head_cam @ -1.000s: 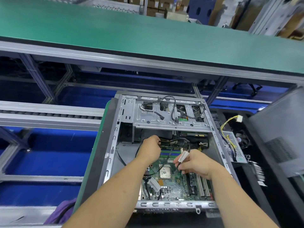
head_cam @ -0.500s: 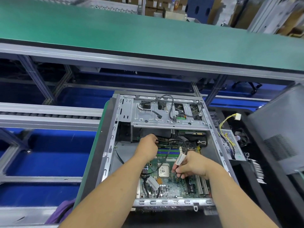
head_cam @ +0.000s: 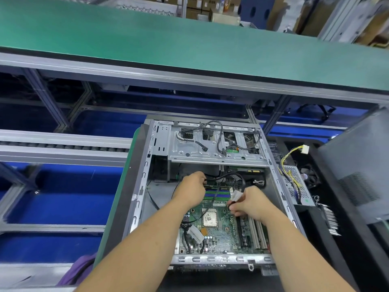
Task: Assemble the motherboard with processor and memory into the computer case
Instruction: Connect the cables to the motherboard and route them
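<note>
Inside the open computer case point(head_cam: 145, 182), the left hand point(head_cam: 192, 189) grips a black cable point(head_cam: 221, 177) above the motherboard point(head_cam: 223, 230). The right hand point(head_cam: 251, 202) pinches a white connector point(head_cam: 235, 195).

a green conveyor belt point(head_cam: 189, 39) runs past stacked cardboard boxes point(head_cam: 195, 5) behind it.

the computer case point(head_cam: 143, 186) lies open on the surface, the motherboard point(head_cam: 223, 232) in its near half and the drive cage point(head_cam: 212, 148) behind that, with the left hand point(head_cam: 192, 189) and right hand point(head_cam: 251, 202) inside over the board, and a power supply point(head_cam: 296, 186) just right of the case.
</note>
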The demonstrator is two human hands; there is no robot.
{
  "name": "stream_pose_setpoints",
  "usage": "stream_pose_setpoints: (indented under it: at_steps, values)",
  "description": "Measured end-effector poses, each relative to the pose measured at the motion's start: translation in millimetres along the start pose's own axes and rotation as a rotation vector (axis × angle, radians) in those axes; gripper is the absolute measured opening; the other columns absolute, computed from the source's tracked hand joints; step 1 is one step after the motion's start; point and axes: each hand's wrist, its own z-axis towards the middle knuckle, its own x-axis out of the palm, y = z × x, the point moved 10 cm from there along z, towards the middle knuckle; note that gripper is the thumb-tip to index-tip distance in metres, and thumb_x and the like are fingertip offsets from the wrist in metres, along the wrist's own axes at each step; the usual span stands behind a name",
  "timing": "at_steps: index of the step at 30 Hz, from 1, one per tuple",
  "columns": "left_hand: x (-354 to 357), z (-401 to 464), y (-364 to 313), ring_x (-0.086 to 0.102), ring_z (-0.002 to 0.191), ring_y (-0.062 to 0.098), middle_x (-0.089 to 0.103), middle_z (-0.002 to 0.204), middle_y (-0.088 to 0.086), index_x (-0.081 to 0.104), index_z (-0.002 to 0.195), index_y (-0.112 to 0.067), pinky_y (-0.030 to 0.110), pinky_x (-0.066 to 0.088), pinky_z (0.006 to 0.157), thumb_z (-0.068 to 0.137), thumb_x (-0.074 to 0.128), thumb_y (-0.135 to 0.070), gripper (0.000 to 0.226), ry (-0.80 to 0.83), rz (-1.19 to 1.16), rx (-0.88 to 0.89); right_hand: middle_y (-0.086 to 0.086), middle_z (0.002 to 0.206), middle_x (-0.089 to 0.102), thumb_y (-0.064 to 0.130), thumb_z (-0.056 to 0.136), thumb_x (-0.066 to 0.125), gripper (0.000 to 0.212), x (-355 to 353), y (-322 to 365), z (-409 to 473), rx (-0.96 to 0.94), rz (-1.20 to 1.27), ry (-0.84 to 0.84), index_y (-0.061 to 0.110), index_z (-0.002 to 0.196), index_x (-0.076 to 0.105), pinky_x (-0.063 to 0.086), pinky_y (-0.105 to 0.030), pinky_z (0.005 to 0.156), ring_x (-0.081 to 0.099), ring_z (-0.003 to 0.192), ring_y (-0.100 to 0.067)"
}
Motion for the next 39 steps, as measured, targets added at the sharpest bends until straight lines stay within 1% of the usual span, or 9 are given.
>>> stream_pose_setpoints:
  at_steps: [3,6,13,19,24,28,31,36,39]
  values:
    - [16.3,-7.2,-17.4,0.058,0.062,0.016,0.071,0.084,0.0,0.054,0.108,-0.026,0.031,0.047,0.054,0.105,0.033,-0.022,0.022,0.136,-0.001,0.102,-0.008,0.082,0.075,-0.002,0.085,0.077,0.011,-41.2,4.2,3.4,-0.038,-0.089,-0.338,0.009,0.082,0.075,0.057,-0.034,0.075,0.07,0.075,-0.023]
    - [20.0,-11.9,-26.3,0.054,0.056,0.01,0.071,0.078,-0.004,0.052,0.108,-0.029,0.025,0.041,0.05,0.106,0.032,-0.026,0.02,0.165,0.005,0.143,-0.015,0.087,0.073,-0.002,0.091,0.071,0.007,-58.2,-1.9,8.3,-0.016,-0.073,-0.47,0.003,0.094,0.076,0.056,-0.041,0.081,0.069,0.084,-0.031]
    - [18.6,-15.5,-32.8,0.055,0.063,0.012,0.071,0.096,0.003,0.053,0.121,-0.018,0.027,0.039,0.056,0.106,0.032,-0.025,0.027,0.155,0.043,0.165,-0.012,0.095,0.071,0.006,0.095,0.067,0.011,-63.4,-3.5,17.2,-0.004,-0.309,-0.546,0.009,0.097,0.078,0.055,-0.035,0.075,0.065,0.082,-0.028]
    - [23.6,-13.6,-27.9,0.051,0.063,0.012,0.069,0.109,0.008,0.051,0.129,-0.018,0.031,0.042,0.062,0.106,0.03,-0.024,0.031,0.175,0.058,0.146,-0.006,0.081,0.067,0.007,0.092,0.071,0.009,-60.2,-4.1,20.3,-0.032,-0.379,-0.571,0.01,0.089,0.079,0.05,-0.029,0.068,0.062,0.072,-0.022]
    - [26.2,-11.7,-26.4,0.05,0.063,0.008,0.067,0.117,0.01,0.05,0.13,-0.018,0.03,0.042,0.065,0.106,0.03,-0.024,0.032,0.18,0.063,0.139,0.007,0.07,0.057,0.003,0.093,0.068,0.027,-58.1,-5.7,21.4,-0.026,-0.38,-0.589,0.019,0.071,0.068,0.047,-0.027,0.061,0.054,0.061,-0.012]
    - [26.0,-11.6,-25.5,0.051,0.066,0.014,0.067,0.116,0.011,0.05,0.131,-0.017,0.029,0.042,0.066,0.106,0.029,-0.023,0.033,0.18,0.064,0.136,0.001,0.074,0.064,0.003,0.095,0.065,0.019,-55.2,-8.9,24.6,0.012,-0.429,-0.548,0.014,0.09,0.08,0.045,-0.023,0.06,0.059,0.065,-0.014]
    - [26.7,-12.4,-25.4,0.049,0.069,0.015,0.067,0.117,0.011,0.05,0.131,-0.017,0.028,0.039,0.067,0.106,0.029,-0.023,0.033,0.182,0.062,0.134,-0.004,0.08,0.07,0.004,0.096,0.063,0.021,-54.2,-10.5,24.0,0.014,-0.414,-0.533,0.015,0.089,0.08,0.048,-0.023,0.057,0.064,0.069,-0.017]
    - [24.9,-13.1,-25.4,0.047,0.065,0.013,0.067,0.116,0.011,0.05,0.131,-0.017,0.028,0.039,0.066,0.106,0.029,-0.023,0.033,0.177,0.051,0.131,0.003,0.077,0.065,0.005,0.097,0.063,0.018,-53.0,-11.2,26.1,0.025,-0.409,-0.514,0.012,0.097,0.079,0.042,-0.019,0.052,0.057,0.066,-0.008]
    - [24.4,-14.1,-25.7,0.046,0.065,0.013,0.067,0.115,0.011,0.051,0.131,-0.017,0.028,0.037,0.065,0.106,0.029,-0.022,0.033,0.18,0.055,0.134,0.0,0.08,0.063,0.003,0.097,0.061,0.021,-49.3,-5.3,25.2,0.004,-0.515,-0.479,0.012,0.1,0.079,0.042,-0.021,0.057,0.058,0.068,-0.014]
